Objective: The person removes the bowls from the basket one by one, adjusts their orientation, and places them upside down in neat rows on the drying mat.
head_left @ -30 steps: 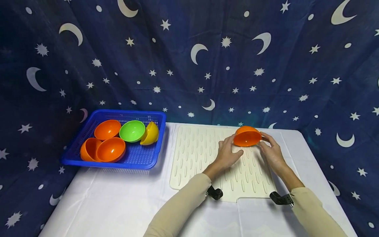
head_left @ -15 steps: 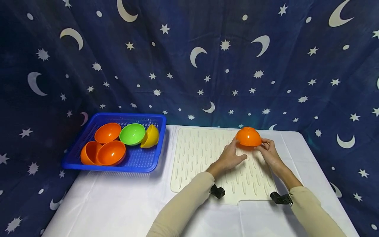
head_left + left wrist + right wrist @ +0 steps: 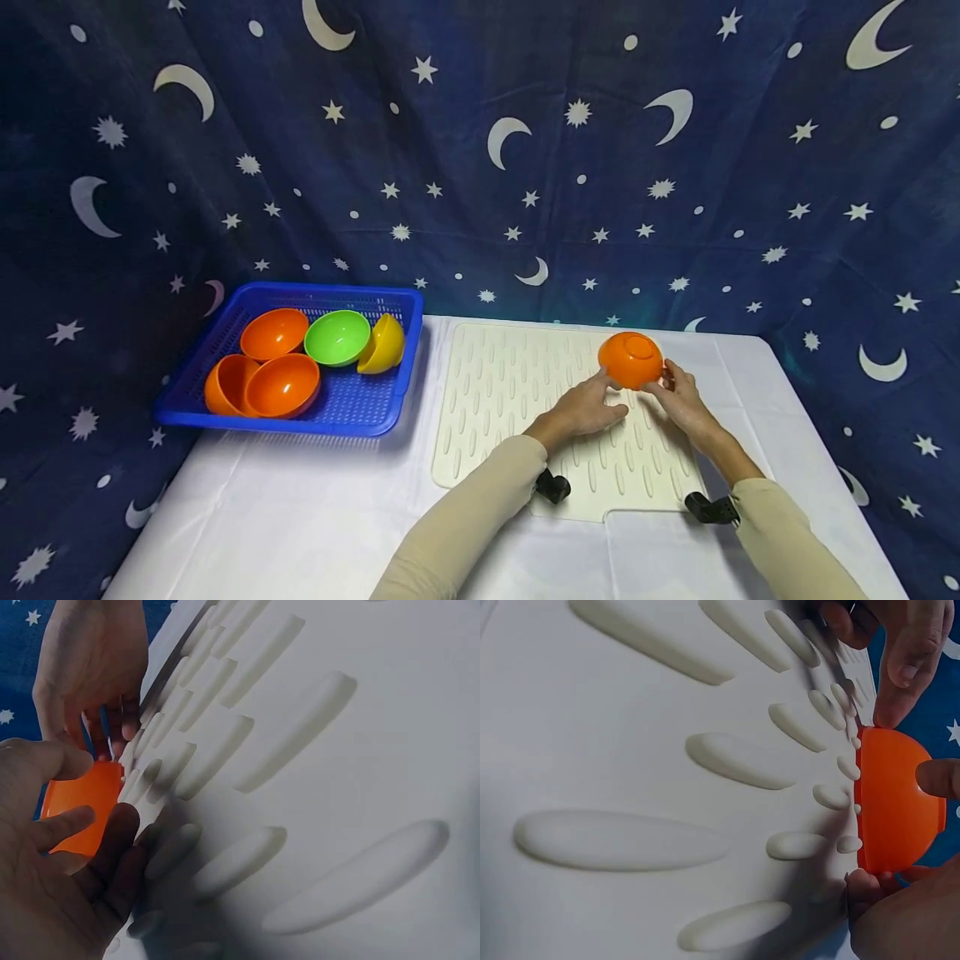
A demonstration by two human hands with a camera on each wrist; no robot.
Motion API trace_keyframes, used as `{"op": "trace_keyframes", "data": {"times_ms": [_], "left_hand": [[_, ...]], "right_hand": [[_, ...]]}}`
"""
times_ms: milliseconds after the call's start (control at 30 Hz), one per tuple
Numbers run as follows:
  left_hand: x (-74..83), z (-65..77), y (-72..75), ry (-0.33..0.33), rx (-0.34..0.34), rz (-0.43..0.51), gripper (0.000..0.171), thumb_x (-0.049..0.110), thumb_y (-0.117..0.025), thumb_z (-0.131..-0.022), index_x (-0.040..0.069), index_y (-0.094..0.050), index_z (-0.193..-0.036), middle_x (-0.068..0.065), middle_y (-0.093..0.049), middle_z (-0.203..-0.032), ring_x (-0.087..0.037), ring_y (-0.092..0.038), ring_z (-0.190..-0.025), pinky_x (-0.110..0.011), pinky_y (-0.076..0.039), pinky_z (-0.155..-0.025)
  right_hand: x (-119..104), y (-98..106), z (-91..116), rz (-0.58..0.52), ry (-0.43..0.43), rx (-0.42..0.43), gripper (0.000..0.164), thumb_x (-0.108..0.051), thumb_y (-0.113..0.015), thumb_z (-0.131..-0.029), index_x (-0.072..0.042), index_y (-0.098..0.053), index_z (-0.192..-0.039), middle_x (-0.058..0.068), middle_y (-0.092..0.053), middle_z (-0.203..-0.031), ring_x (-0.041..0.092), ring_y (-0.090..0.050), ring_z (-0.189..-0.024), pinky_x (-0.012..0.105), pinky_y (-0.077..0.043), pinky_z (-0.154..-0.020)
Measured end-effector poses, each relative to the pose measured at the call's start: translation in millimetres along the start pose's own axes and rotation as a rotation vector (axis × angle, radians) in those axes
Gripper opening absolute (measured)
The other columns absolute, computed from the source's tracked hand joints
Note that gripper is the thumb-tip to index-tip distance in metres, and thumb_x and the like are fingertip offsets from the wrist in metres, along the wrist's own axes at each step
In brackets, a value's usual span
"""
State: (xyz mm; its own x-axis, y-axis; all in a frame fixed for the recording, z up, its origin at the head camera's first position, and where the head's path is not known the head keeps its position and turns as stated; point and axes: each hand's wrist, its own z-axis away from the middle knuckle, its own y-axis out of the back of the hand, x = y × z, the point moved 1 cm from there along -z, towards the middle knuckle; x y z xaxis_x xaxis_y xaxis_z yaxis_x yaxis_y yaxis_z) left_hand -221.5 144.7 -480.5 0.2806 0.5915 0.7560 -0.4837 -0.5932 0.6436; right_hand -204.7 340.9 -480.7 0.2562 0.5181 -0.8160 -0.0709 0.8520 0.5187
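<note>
An orange bowl (image 3: pixel 630 358) is upside down at the far right part of a white ridged mat (image 3: pixel 517 392), its foot ring uppermost. The right wrist view has its rim beside the mat's ridges, where I cannot tell touching from a small gap. My left hand (image 3: pixel 588 406) is at the bowl's left side, fingertips against the rim and thumb spread away. On the opposite side my right hand (image 3: pixel 684 408) holds the bowl, thumb on the near wall and curled fingers at the rim. Part of the orange bowl (image 3: pixel 81 806) is hidden behind my left fingers in the left wrist view.
A blue basket (image 3: pixel 352 421) stands on the left of the white-covered table (image 3: pixel 300 508). Inside are several orange bowls (image 3: pixel 282 386), a green bowl (image 3: pixel 337 337) and a yellow bowl (image 3: pixel 382 343) on its side. A starry dark curtain (image 3: pixel 450 150) hangs behind.
The orange bowl has tipped from its inside facing me to fully upside down, and has come slightly lower and nearer. Both hands have followed it and stay at its sides.
</note>
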Motion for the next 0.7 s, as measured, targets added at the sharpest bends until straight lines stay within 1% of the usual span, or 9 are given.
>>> {"op": "trace_keyframes", "data": {"times_ms": [133, 200, 333, 467, 633, 700], "left_hand": [[1.5, -0.5, -1.7, -0.003, -0.022, -0.01, 0.045, 0.035, -0.063, -0.098, 0.01, -0.064, -0.135, -0.005, -0.026, -0.165, -0.015, -0.035, -0.145, -0.029, -0.032, -0.113], [1.3, -1.0, -2.7, -0.001, -0.031, -0.015, 0.045, 0.035, -0.063, -0.098, 0.011, -0.064, -0.135, -0.005, -0.024, -0.166, -0.015, -0.033, -0.145, -0.029, -0.032, -0.113], [1.3, -1.5, -3.5, -0.002, -0.043, -0.042, 0.044, 0.036, -0.062, -0.098, 0.012, -0.064, -0.135, -0.004, -0.022, -0.166, -0.016, -0.033, -0.145, -0.03, -0.032, -0.113], [1.2, -1.5, -4.7, 0.001, -0.047, -0.066, 0.043, 0.036, -0.062, -0.098, 0.013, -0.065, -0.135, -0.003, -0.021, -0.167, -0.016, -0.034, -0.145, -0.03, -0.033, -0.113], [1.7, -1.0, -4.6, 0.006, -0.048, -0.081, 0.042, 0.036, -0.062, -0.098, 0.014, -0.066, -0.133, -0.002, -0.022, -0.166, -0.016, -0.036, -0.144, -0.029, -0.033, -0.112], [2.3, -0.8, -4.3, 0.006, -0.048, -0.087, 0.041, 0.036, -0.062, -0.097, 0.013, -0.066, -0.132, -0.002, -0.023, -0.166, -0.016, -0.036, -0.144, -0.028, -0.034, -0.112]], "right_hand": [[1.5, 0.8, 4.0, -0.034, 0.047, -0.01, 0.082, -0.023, -0.053, -0.104, 0.014, 0.0, -0.154, 0.039, -0.011, -0.154, 0.051, -0.017, -0.14, 0.062, -0.021, -0.114], [1.8, 1.2, 5.7, -0.031, 0.074, -0.022, 0.079, -0.02, -0.052, -0.104, 0.015, -0.001, -0.153, 0.04, -0.011, -0.154, 0.053, -0.015, -0.142, 0.063, -0.019, -0.114], [2.4, 1.2, 7.2, 0.041, 0.108, -0.015, 0.077, -0.017, -0.054, -0.103, 0.018, -0.006, -0.152, 0.042, -0.013, -0.151, 0.056, -0.018, -0.14, 0.065, -0.02, -0.113], [4.5, 0.6, 7.3, 0.123, 0.111, 0.006, 0.08, -0.019, -0.057, -0.1, 0.017, -0.01, -0.153, 0.041, -0.017, -0.148, 0.055, -0.021, -0.138, 0.065, -0.021, -0.113], [6.6, 0.6, 8.7, 0.12, 0.129, -0.009, 0.082, -0.018, -0.058, -0.1, 0.016, -0.007, -0.154, 0.042, -0.017, -0.149, 0.056, -0.022, -0.139, 0.064, -0.022, -0.113], [6.3, 1.1, 10.3, 0.129, 0.145, -0.008, 0.079, -0.018, -0.057, -0.1, 0.018, -0.01, -0.153, 0.043, -0.019, -0.148, 0.057, -0.024, -0.138, 0.064, -0.024, -0.112]]}}
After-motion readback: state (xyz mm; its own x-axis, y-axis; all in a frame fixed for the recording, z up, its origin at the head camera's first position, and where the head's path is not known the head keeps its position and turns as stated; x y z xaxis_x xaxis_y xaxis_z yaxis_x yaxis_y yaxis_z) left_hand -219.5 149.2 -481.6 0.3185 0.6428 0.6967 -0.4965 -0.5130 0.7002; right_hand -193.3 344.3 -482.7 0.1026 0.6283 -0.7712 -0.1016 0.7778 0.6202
